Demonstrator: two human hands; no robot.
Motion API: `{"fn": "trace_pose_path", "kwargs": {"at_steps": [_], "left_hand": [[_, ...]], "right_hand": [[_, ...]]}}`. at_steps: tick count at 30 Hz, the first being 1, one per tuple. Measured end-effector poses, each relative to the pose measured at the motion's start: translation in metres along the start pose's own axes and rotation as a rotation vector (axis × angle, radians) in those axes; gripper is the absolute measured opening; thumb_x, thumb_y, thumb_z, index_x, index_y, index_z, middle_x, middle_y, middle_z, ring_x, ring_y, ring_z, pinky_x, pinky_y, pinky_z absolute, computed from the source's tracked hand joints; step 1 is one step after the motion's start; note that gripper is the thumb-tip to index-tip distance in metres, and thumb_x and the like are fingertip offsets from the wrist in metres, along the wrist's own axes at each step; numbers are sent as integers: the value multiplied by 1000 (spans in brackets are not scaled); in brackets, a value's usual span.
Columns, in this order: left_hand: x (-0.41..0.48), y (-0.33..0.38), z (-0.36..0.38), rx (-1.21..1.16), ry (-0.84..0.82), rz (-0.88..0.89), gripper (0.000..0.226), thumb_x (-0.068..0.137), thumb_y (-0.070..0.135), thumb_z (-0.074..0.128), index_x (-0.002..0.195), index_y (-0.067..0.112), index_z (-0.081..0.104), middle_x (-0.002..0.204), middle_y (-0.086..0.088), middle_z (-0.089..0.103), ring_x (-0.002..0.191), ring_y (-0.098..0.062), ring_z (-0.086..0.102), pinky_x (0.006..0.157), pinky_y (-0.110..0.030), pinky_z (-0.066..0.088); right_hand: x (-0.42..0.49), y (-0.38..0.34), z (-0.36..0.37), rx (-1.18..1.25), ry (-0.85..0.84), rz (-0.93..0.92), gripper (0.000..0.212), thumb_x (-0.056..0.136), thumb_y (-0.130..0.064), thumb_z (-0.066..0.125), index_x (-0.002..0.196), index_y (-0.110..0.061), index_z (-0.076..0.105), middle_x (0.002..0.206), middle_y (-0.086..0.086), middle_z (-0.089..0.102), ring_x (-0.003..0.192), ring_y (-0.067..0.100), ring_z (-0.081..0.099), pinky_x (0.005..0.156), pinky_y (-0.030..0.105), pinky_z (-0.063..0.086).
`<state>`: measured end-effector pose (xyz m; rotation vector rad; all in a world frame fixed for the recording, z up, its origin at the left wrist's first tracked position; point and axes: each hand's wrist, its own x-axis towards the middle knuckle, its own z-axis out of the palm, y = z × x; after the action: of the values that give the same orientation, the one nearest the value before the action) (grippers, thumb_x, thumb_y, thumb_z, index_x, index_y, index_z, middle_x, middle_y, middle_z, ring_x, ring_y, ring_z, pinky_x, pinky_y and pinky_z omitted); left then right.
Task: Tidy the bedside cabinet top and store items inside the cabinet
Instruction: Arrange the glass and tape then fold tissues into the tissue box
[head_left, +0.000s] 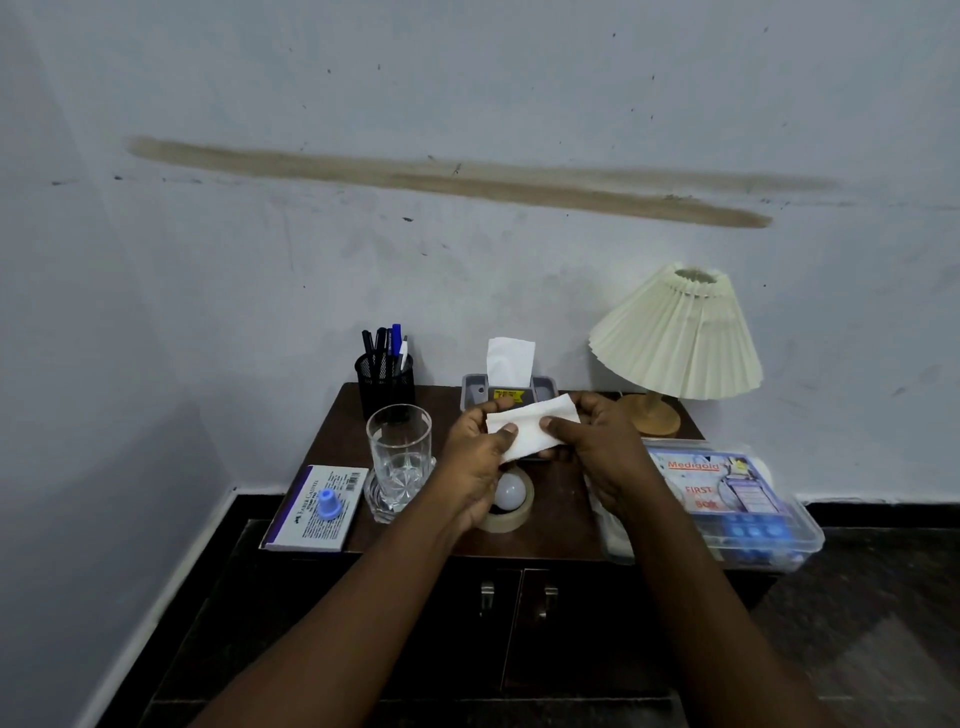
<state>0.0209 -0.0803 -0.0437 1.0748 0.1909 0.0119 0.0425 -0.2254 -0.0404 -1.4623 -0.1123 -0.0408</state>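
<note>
Both hands are clamped on one folded white tissue (530, 426), held above the middle of the cabinet top (563, 519). The left hand (475, 460) pinches its left end between thumb and fingers, and the right hand (597, 452) pinches its right end the same way. The tissue's long axis runs left to right, its right end tilted slightly up and toward the wall.

Just under the left hand, near the front edge, a single white bulb (510, 491) sits inside one roll of clear tape (511, 512). Behind the hands, at the back edge, one grey tissue holder (474, 388) stands with a sheet sticking upright from it; its yellow label is too small to read.

Left of the hands one clear drinking glass (399, 457) stands upright on a glass coaster. At the front left corner lies one flat box (314, 506) printed "Faber-Castell", with a small blue cap (328, 503) on it. At the back left corner, one black mesh pen holder (384, 382) carries several pens.

At the back right corner stands one lamp (675, 338) with a pleated cream shade. Along the right edge, overhanging it, lies one clear plastic case (737, 504) marked "Medigold" and "FIRST".

Below the top, two cabinet doors (519, 623) are closed, each with one metal handle.
</note>
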Motion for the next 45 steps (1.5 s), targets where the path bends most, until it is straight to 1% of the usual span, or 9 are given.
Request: {"fn": "trace_pose_path", "kwargs": {"at_steps": [3, 7, 9, 12, 17, 25, 35, 40, 45], "left_hand": [[3, 0, -4, -3, 50, -10, 36, 94, -16, 54, 124, 2, 61, 113, -18, 68, 100, -31, 68, 80, -39, 59], [7, 0, -12, 57, 215, -3, 29, 92, -13, 51, 107, 9, 62, 87, -10, 64, 63, -14, 55, 56, -27, 48], [6, -4, -12, 109, 265, 13, 28, 93, -10, 48, 107, 8, 63, 88, -10, 63, 62, -13, 54, 56, -26, 48], [2, -8, -7, 140, 272, 19, 30, 93, -12, 46, 114, 4, 61, 93, -12, 63, 65, -14, 54, 57, -27, 48], [6, -10, -8, 161, 258, -13, 33, 90, -12, 47, 114, 6, 61, 98, -11, 65, 74, -18, 56, 53, -26, 48], [14, -19, -10, 165, 291, -45, 20, 93, -2, 47, 85, 12, 59, 68, -7, 55, 55, -15, 47, 47, -24, 44], [16, -18, -11, 149, 302, -43, 16, 97, 7, 49, 85, 13, 57, 68, -8, 53, 53, -17, 45, 52, -29, 42], [17, -16, -10, 167, 302, -36, 11, 94, 7, 49, 95, 9, 60, 68, -7, 52, 52, -17, 43, 51, -27, 38], [16, -13, -10, 175, 304, -25, 13, 91, 3, 49, 93, 10, 60, 73, -9, 52, 54, -15, 42, 50, -25, 36]], "right_hand": [[3, -6, -4, -203, 13, -102, 16, 85, 0, 72, 95, -12, 71, 92, 8, 74, 83, 21, 72, 60, 28, 58], [25, -34, -9, -636, 88, -415, 8, 85, -11, 69, 89, -18, 68, 84, -6, 68, 77, 4, 62, 57, 10, 44], [41, -50, -3, -859, 26, -505, 9, 85, -13, 67, 87, -22, 66, 80, -12, 63, 73, 3, 57, 58, 10, 35], [62, -57, 12, -1072, -167, -511, 9, 85, -9, 66, 89, -17, 67, 80, -6, 62, 81, 20, 61, 61, 26, 34], [82, -51, 31, -1282, -377, -485, 15, 85, -6, 65, 96, -13, 72, 99, 8, 72, 94, 28, 63, 70, 29, 37], [93, -39, 43, -1361, -540, -452, 17, 82, -7, 70, 98, -8, 73, 104, 10, 70, 99, 28, 61, 68, 26, 30], [95, -29, 52, -1456, -614, -318, 20, 82, -3, 63, 101, -2, 69, 108, 16, 68, 102, 34, 62, 71, 29, 37], [99, -29, 53, -1487, -589, -293, 35, 86, -12, 70, 121, -9, 66, 127, 11, 64, 117, 28, 57, 84, 26, 37], [108, -47, 42, -1212, -437, -258, 32, 82, -32, 79, 109, -20, 68, 100, 0, 71, 92, 19, 65, 68, 22, 43]]}}
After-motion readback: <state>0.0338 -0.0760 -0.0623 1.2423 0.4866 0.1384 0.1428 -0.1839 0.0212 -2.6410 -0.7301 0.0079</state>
